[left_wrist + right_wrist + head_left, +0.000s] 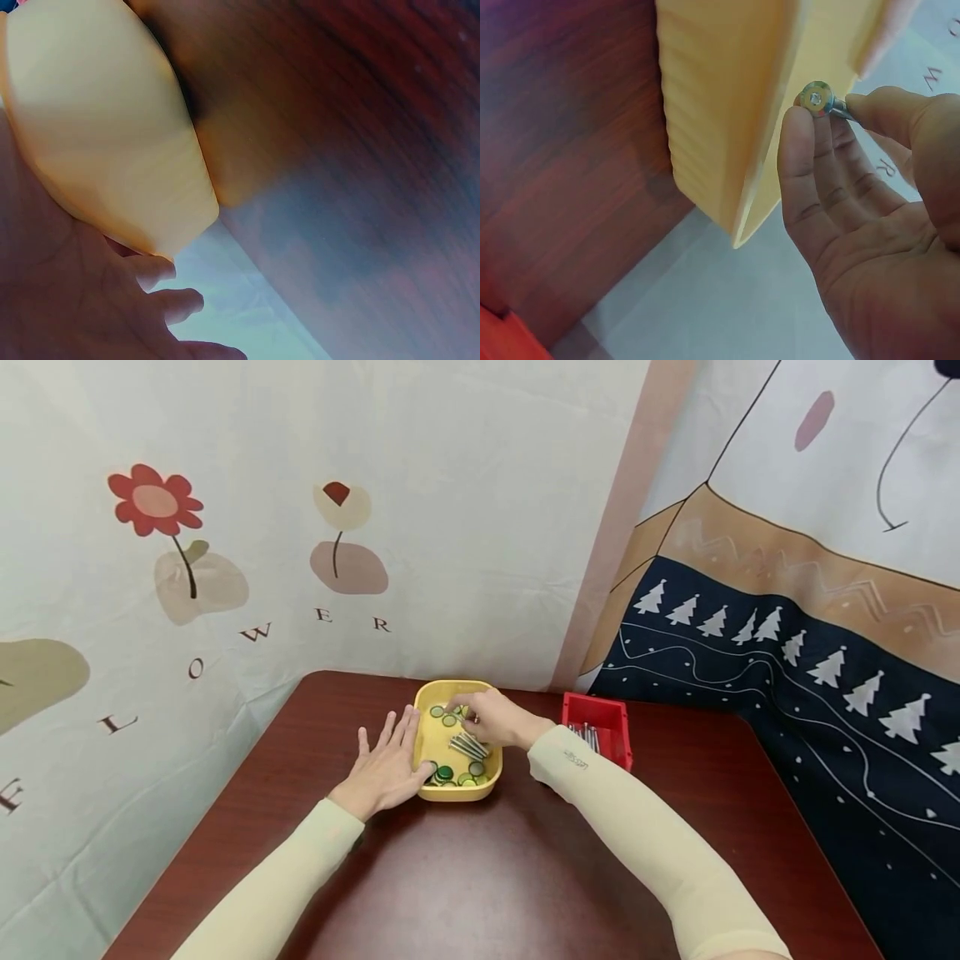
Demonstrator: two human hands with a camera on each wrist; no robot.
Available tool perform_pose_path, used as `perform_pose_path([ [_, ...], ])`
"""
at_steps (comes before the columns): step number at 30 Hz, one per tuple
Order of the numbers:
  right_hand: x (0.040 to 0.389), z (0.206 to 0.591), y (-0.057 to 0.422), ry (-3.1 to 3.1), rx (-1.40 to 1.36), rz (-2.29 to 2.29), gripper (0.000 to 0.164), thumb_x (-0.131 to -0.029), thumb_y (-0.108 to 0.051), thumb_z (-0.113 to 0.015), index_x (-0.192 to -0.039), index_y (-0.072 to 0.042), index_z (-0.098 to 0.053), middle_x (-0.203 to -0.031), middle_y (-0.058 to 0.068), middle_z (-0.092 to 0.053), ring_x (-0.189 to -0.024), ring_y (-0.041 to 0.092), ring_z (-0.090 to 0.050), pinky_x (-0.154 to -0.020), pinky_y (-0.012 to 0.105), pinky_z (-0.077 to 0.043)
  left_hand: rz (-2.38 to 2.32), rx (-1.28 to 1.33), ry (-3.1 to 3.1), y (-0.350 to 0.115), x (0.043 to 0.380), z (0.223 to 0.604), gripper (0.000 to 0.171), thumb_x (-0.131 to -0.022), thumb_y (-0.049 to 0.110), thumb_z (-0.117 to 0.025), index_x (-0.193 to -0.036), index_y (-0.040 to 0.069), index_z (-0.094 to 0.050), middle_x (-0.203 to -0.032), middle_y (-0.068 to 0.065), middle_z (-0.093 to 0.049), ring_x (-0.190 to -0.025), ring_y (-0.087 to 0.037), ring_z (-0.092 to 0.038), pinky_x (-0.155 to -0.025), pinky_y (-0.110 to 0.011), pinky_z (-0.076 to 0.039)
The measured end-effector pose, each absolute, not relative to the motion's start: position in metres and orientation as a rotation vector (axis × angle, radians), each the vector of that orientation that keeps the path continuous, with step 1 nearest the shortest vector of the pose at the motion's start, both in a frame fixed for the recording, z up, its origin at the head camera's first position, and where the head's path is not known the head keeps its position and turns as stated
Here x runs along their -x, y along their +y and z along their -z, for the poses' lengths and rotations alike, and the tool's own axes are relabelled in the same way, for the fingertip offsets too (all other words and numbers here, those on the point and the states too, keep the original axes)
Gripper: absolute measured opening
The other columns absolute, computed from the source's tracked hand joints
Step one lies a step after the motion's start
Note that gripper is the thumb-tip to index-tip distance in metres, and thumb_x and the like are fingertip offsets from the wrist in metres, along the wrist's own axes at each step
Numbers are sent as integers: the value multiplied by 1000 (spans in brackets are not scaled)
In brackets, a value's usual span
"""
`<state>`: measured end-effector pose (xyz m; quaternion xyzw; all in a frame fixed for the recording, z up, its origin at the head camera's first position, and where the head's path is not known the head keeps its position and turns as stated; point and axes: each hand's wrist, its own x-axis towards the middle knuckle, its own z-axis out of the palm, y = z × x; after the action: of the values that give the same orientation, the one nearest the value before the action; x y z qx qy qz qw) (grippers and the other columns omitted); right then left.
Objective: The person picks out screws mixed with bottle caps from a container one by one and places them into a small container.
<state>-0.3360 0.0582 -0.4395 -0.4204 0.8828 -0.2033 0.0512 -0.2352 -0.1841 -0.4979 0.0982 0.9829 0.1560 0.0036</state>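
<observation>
The work in hand looks only partly through, judging by how the pieces lie. The right hand [495, 717] is over the far part of the shallow yellow plastic tray [457, 794], its thumb and fingers pinching a silver metal screw with a round head [817, 99]. Below it in the tray, a small bundle of silver metal screws [468, 746] lies about mid-floor, between small round green caps [445, 772] near the front end and others at the far end, so the tray holds both kinds. Just to its right on the dark red wooden tabletop [465, 860], the red plastic bin [617, 735] has several long silver metal pieces [591, 737] inside; how many, I cannot tell. The left hand [386, 771], fingers straight and spread, rests against the tray's left side, its thumb at the near corner, holding no loose piece.
</observation>
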Motion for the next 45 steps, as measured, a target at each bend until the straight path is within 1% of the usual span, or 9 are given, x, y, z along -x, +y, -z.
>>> perform_pose_path([
  [3,333,439,64,2691,1218,702,38,-113,-6,-70,-150,-12,-77,-132,15,-85,-102,18,-83,-83,27,-68,-485,-303,3083,-185,235,499,101,-112,49,-56,-188,6,-6,-198,-15,-6,-185,-46,-6,-138,-89,-5],
  [7,327,438,73,2706,1106,826,38,-110,-6,-73,-145,-17,-79,-117,9,-87,-94,14,-82,-80,25,-66,-492,-314,3083,-184,236,499,100,-112,49,-55,-188,6,-7,-198,-14,-6,-185,-46,-6,-138,-89,-4],
  [13,321,441,88,2597,863,1087,38,-108,-9,-76,-145,-17,-78,-100,8,-85,-80,12,-79,-81,37,-71,-514,-298,3075,-183,235,499,101,-112,48,-57,-188,6,-6,-199,-14,-6,-185,-45,-5,-138,-89,-2],
  [17,317,443,99,2434,677,1336,38,-109,-5,-75,-146,-12,-75,-108,20,-86,-88,25,-85,-87,47,-74,-526,-304,3072,-182,237,500,101,-111,48,-56,-188,6,-6,-199,-13,-6,-185,-45,-5,-138,-89,-2],
  [22,311,441,111,2278,534,1547,39,-110,-3,-74,-149,-6,-71,-124,31,-84,-105,45,-88,-89,47,-74,-531,-293,3065,-183,237,500,101,-111,48,-55,-188,7,-5,-199,-12,-4,-185,-45,-4,-139,-88,-1],
  [30,303,440,133,2197,365,1656,44,-111,-4,-75,-154,1,-66,-136,35,-80,-97,27,-89,-96,54,-72,-543,-296,3073,-183,237,501,100,-110,47,-56,-188,7,-7,-199,-12,-6,-185,-45,-5,-138,-90,-3],
  [34,303,440,145,2141,301,1706,47,-112,-5,-73,-158,3,-63,-135,32,-82,-99,28,-90,-99,57,-70,-534,-296,3068,-183,237,500,101,-111,47,-56,-188,6,-6,-199,-13,-5,-185,-45,-5,-138,-89,-4],
  [39,300,441,158,2116,263,1743,45,-113,-7,-72,-157,-1,-63,-140,35,-79,-107,34,-90,-100,51,-71,-524,-304,3069,-184,238,500,100,-111,48,-55,-188,6,-6,-199,-13,-5,-185,-45,-5,-138,-89,-4],
  [45,297,443,172,2108,215,1773,46,-114,-7,-72,-158,0,-62,-135,27,-83,-112,35,-90,-100,47,-71,-528,-307,3071,-184,238,501,101,-111,48,-56,-188,6,-6,-199,-14,-7,-185,-45,-6,-138,-89,-5],
])
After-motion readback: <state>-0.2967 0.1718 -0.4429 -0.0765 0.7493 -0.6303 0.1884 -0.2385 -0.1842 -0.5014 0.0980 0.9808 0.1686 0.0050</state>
